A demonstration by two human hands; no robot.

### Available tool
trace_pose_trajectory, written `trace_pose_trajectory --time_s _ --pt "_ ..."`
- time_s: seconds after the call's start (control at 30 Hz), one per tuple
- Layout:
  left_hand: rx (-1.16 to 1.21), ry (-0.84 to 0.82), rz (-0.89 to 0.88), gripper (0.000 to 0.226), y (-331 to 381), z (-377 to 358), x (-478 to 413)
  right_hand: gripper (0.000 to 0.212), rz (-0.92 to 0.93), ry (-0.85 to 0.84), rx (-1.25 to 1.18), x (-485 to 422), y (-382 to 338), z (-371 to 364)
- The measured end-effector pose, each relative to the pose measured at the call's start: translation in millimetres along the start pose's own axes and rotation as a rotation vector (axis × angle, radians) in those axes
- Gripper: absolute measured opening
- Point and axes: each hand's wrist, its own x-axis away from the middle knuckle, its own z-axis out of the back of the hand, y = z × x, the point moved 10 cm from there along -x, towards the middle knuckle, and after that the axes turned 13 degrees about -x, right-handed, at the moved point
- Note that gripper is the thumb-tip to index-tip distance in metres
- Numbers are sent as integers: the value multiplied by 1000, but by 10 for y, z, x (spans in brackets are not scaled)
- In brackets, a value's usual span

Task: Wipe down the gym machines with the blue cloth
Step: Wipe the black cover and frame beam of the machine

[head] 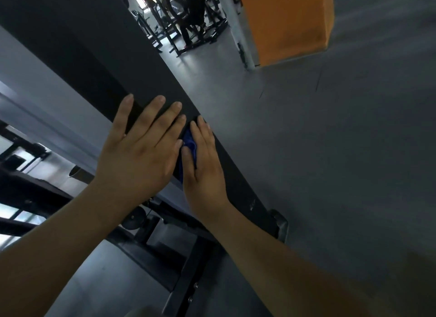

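A long black padded bench (99,64) of a gym machine runs diagonally from upper left to lower right. My left hand (139,149) lies flat on its surface with fingers straight and spread. Right beside it, my right hand (204,168) presses the blue cloth (190,143) against the pad's right edge; the fingers lie straight over the cloth, and only a small fold of it shows between thumb and forefinger. The two hands nearly touch.
The bench's black metal frame (188,269) with bolts stands below the hands. Grey floor (330,175) spreads to the right. An orange pillar (290,24) and a white post (238,33) stand ahead. Black racks (188,21) fill the far room.
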Motion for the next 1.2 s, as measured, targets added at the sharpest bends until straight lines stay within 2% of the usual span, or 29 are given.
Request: trace_pose_trajectory --time_s 0.1,0.23,0.3,0.37,0.43,0.5,0.6,0.7,0.83,0.97,1.07,1.13,1.2 --pt "31 -8 -7 51 83 -17 69 58 10 -25 44 190 207 36" --pt "28 14 -23 52 142 -37 203 62 -99 3 126 644 808 277" --pt "23 43 -23 51 140 -38 227 62 -85 21 141 627 813 271" --pt "14 68 -11 50 128 -34 237 61 -9 30 149 468 614 152" --pt "13 79 -10 49 101 -35 244 61 149 10 173 389 401 -7" --pt "13 101 -38 49 56 -36 235 63 270 -13 248 515 444 -59" --pt "-13 157 -105 50 -26 -47 222 78 310 -66 432 838 745 -19" --pt "-24 186 -120 50 -25 -72 241 75 396 -60 473 743 647 -76" --pt "7 145 -74 51 36 -134 293 72 564 -61 497 523 345 -271" --pt "39 116 25 50 94 -181 314 94 556 -129 663 892 812 -141" --pt "56 88 25 53 208 -223 342 103 498 -112 646 970 919 -59" --pt "64 82 11 53 272 -248 370 91 472 -54 507 818 748 -72" --pt "73 83 -9 52 362 -272 417 67 441 3 357 661 630 -66"
